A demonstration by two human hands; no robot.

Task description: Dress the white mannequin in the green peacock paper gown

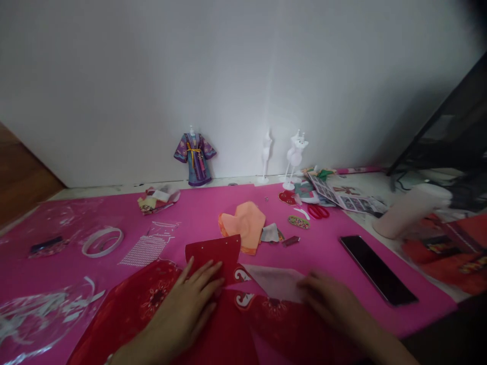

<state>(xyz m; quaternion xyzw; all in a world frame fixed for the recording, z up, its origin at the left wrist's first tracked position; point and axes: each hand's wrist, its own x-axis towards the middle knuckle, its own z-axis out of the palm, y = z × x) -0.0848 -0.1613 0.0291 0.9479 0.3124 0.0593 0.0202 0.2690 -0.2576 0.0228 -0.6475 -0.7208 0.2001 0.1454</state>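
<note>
Red cloth (232, 327) lies under & around L hand (186, 306), spreading both sides of it. L hand is flat, fingers apart, pressing down, not gripping. R hand (329, 301) is at the outer end of the pale flap (277, 281); fingers bent but blurred, can't tell if they're pinching it or just touching.

Main risk, IMO: L palm shifts or lifts, cloth slides on the pink cover (315, 243) & edges go out of line. Cause: only flat pressure there, no clips or pins visible. 2nd: R hand tugs too hard, flap skews or creases b/c it's thin-looking. The curl trims (242, 275), just R of L fingertips, could poss. fold under or snag if that edge moves.

Red panel w/ small dots (225, 247), under & just ahead of L fingers, could get dragged along too.

Further out: orange piece (247, 223), ahead of L hand, might get shoved if the panel slides fwd. Phone (378, 268), R of R hand, poss. knocked by a wide sweep. Pearl sheet (146, 249), ahead-L of L hand, close to the cloth's edge, so could catch.
</note>
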